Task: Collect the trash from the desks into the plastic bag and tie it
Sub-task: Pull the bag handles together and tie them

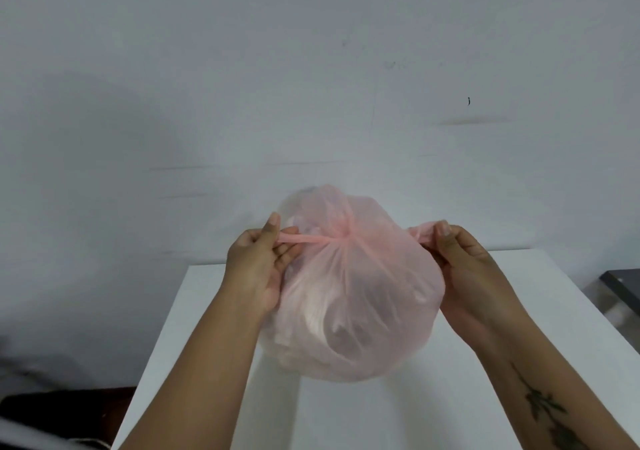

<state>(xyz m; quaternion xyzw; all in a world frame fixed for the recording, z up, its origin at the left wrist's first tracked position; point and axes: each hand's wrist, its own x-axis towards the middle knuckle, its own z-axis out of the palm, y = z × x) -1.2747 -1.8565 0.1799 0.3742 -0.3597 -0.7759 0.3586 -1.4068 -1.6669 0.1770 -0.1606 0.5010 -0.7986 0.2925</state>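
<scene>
Pink plastic bag (353, 297) on white desk (450, 397), contents blurred; left hand (258, 262), right hand (465, 266) each pinching knotted bag's handle.

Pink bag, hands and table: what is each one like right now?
Translucent pink plastic bag: full, bulging, resting on the table, top gathered into a knot.
Left hand: pinches the bag's twisted left end.
Right hand: pinches the bag's right end.
White rectangular table: bears the bag.

the left forearm (207, 363) and right forearm (519, 356) were bare to the frame's bottom edge. a dark tattoo (545, 410) of a leafy stem ran along the right one, lower right. the left hand (258, 269) and right hand (465, 271) had rounded thumbnails.
</scene>
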